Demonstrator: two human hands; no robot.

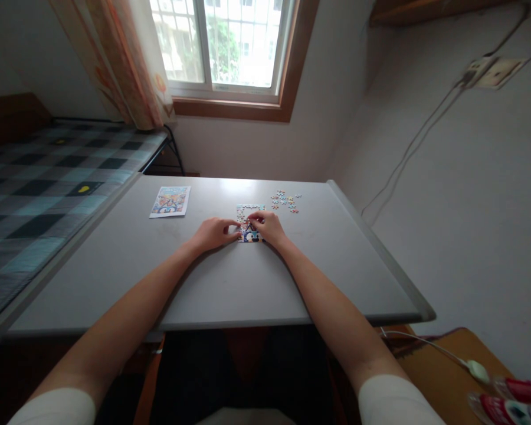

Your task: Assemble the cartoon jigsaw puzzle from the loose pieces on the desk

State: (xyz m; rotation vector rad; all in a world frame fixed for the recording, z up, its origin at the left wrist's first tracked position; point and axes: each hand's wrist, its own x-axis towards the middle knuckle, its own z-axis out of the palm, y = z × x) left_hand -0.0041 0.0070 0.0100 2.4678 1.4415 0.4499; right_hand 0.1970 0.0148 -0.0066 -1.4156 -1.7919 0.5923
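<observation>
A partly assembled jigsaw puzzle (pixel 252 237) lies flat on the grey table, with a blue and white figure along its near side and a pale gap in its upper part. My left hand (pixel 215 233) rests at its left edge, thumb and index finger apart and touching the border. Over the puzzle's right side is my right hand (pixel 268 227), its thumb and fingertips pinched on a small puzzle piece (pixel 249 220), mostly hidden by the fingers. Loose puzzle pieces (pixel 284 200) are scattered behind and to the right. A printed picture sheet (pixel 170 201) lies at the back left.
The table (pixel 230 289) has a raised rim (pixel 376 248) on its right side. A checked bed (pixel 84 162) stands to the left, a window (pixel 241 44) behind. Low at right, a brown stool-like surface (pixel 442 354) carries a cable and red-labelled bottles (pixel 507 407).
</observation>
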